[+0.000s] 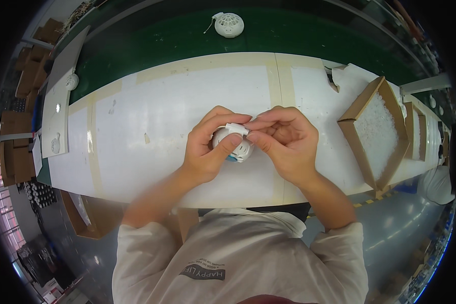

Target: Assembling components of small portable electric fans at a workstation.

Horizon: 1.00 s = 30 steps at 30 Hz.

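Note:
Over the middle of the white table, my left hand (207,142) is wrapped around a small round white device (243,150), with a bit of blue showing at its lower edge. A white clip-like piece sits at its top. My right hand (286,144) is at the device's right side, thumb and fingertips pinched together close to that piece. Whatever lies between the right fingertips is too small or hidden to make out. A similar round white device with a slotted grille (229,25) and a short cord rests on the green surface beyond the table.
At the right stands an open cardboard box (375,126) full of small clear or white pieces, with another cardboard box (416,131) behind it. More white round devices (72,81) lie at the far left. Tape strips (93,147) cross the white tabletop (177,101).

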Each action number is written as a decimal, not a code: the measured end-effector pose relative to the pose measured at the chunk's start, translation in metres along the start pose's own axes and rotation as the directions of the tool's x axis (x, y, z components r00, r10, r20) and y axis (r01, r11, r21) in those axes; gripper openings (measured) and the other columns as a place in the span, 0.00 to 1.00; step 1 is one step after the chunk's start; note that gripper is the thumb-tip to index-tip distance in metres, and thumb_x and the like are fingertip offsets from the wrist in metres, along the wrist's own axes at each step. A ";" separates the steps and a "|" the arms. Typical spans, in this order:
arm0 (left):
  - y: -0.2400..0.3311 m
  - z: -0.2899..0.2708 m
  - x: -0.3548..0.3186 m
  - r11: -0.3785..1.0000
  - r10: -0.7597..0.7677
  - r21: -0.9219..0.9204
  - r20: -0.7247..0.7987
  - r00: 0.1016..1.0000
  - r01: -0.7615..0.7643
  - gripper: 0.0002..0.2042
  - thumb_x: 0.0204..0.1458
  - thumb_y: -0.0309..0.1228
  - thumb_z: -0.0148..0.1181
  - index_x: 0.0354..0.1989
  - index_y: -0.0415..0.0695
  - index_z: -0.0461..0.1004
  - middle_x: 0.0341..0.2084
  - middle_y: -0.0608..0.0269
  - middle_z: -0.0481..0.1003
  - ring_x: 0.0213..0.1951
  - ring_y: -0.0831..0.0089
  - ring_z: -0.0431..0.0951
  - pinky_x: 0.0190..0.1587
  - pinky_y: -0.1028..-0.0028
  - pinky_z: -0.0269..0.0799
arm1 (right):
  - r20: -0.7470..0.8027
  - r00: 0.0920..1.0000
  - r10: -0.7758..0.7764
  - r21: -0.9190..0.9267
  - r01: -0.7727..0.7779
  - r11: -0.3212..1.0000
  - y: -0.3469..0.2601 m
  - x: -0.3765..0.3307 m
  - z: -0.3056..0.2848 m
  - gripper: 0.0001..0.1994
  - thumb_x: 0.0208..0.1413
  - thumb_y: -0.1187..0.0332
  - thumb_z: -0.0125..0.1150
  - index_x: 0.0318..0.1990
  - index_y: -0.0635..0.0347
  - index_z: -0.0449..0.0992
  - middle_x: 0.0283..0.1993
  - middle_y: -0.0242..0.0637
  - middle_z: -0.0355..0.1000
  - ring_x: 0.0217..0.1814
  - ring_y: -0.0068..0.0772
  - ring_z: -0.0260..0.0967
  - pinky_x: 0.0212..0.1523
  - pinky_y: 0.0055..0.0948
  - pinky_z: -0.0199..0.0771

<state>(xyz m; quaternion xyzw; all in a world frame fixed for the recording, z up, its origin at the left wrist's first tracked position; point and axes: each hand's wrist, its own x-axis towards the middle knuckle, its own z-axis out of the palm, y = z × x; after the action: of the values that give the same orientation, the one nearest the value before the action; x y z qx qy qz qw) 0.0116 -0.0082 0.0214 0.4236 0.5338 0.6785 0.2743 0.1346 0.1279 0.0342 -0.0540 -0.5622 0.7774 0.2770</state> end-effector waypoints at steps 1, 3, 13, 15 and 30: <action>0.001 0.000 0.000 0.996 -0.052 -0.066 0.007 0.999 0.052 0.15 0.59 0.30 0.59 0.52 0.36 0.74 0.42 0.58 0.73 0.44 0.72 0.74 0.47 0.76 0.68 | 0.002 1.000 0.000 0.000 0.000 1.000 0.000 0.001 -0.001 0.17 0.51 0.87 0.63 0.48 0.69 0.71 0.44 0.45 0.75 0.46 0.33 0.75 0.47 0.30 0.77; 0.003 0.000 -0.002 0.986 -0.104 -0.132 0.016 0.995 0.105 0.16 0.60 0.31 0.58 0.54 0.36 0.73 0.42 0.59 0.73 0.43 0.73 0.74 0.47 0.77 0.68 | 0.121 0.973 -0.195 -0.182 0.215 0.960 0.000 0.005 -0.006 0.15 0.49 0.88 0.63 0.45 0.69 0.73 0.41 0.45 0.76 0.42 0.34 0.76 0.43 0.28 0.78; 0.015 0.010 0.000 0.674 -0.564 -0.480 0.157 0.811 0.562 0.17 0.63 0.34 0.55 0.57 0.37 0.72 0.40 0.61 0.77 0.41 0.78 0.76 0.45 0.78 0.70 | 0.455 0.785 -0.420 -0.637 0.617 0.463 -0.013 0.017 -0.012 0.18 0.37 0.89 0.65 0.39 0.66 0.81 0.30 0.42 0.77 0.30 0.36 0.75 0.29 0.24 0.76; 0.011 0.008 -0.002 0.726 -0.542 -0.427 0.129 0.831 0.540 0.17 0.63 0.34 0.55 0.57 0.38 0.72 0.40 0.60 0.77 0.42 0.78 0.76 0.45 0.78 0.71 | 0.373 0.826 -0.422 -0.667 0.555 0.497 -0.011 0.016 -0.008 0.18 0.38 0.89 0.65 0.41 0.66 0.81 0.31 0.41 0.78 0.29 0.35 0.76 0.29 0.23 0.76; 0.024 -0.011 0.017 0.474 -0.555 -0.735 0.179 0.813 0.486 0.42 0.54 0.33 0.62 0.74 0.52 0.42 0.52 0.57 0.70 0.55 0.60 0.72 0.58 0.59 0.69 | -0.290 0.763 -0.577 -0.856 0.063 0.513 -0.100 -0.008 -0.082 0.19 0.53 0.75 0.63 0.54 0.62 0.75 0.48 0.39 0.78 0.47 0.34 0.74 0.47 0.32 0.73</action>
<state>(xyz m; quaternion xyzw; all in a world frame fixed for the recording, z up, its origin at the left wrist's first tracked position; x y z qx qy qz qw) -0.0045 -0.0058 0.0484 0.0595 0.3169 0.7371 0.5939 0.2107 0.2146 0.0935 -0.2808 -0.7467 0.3152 0.5141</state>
